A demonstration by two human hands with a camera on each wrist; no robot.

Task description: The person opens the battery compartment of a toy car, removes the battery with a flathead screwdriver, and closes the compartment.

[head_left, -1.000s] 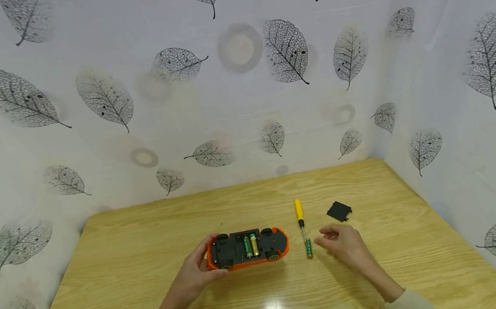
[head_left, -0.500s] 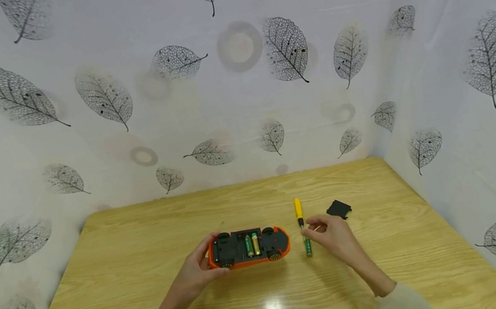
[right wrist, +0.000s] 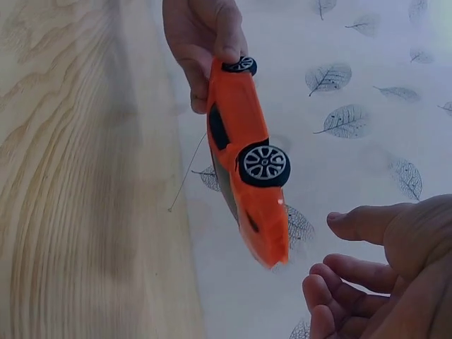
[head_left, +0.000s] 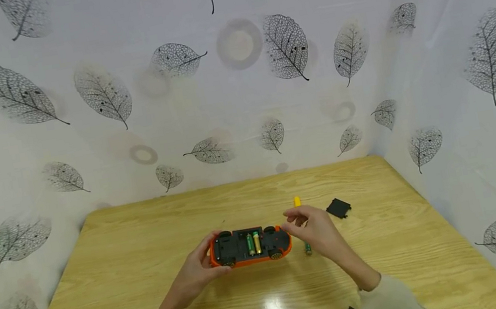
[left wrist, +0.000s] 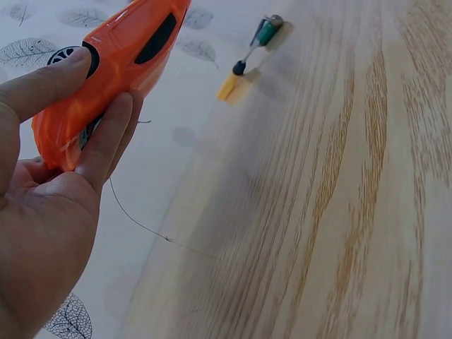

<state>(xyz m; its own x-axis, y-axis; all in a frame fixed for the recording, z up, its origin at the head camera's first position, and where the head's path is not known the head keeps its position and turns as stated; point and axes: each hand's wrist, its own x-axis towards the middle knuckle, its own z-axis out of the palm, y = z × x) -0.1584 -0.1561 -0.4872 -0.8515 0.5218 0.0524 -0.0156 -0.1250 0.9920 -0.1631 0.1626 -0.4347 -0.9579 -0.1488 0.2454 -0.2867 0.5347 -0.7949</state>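
An orange toy car (head_left: 236, 249) is held up with its black underside facing the head camera. My left hand (head_left: 193, 275) grips its left end, thumb on one side and fingers on the other, seen closely in the left wrist view. Two batteries (head_left: 257, 242) sit side by side in the car's uncovered compartment. At the car's other end is my right hand (head_left: 317, 233); the right wrist view shows its thumb apart from the bent, loose fingers, with nothing between them. A thin wire (right wrist: 188, 169) hangs beside the car.
Partly behind my right hand lie a yellow screwdriver (head_left: 297, 201) and a green battery (head_left: 308, 250) on the wooden table (head_left: 143, 232). A black battery cover (head_left: 338, 208) lies to their right. Leaf-patterned cloth (head_left: 219, 99) stands behind the table.
My right hand has moved left and away from me, passing over the screwdriver and battery to the car's end. The left hand and car have barely shifted.
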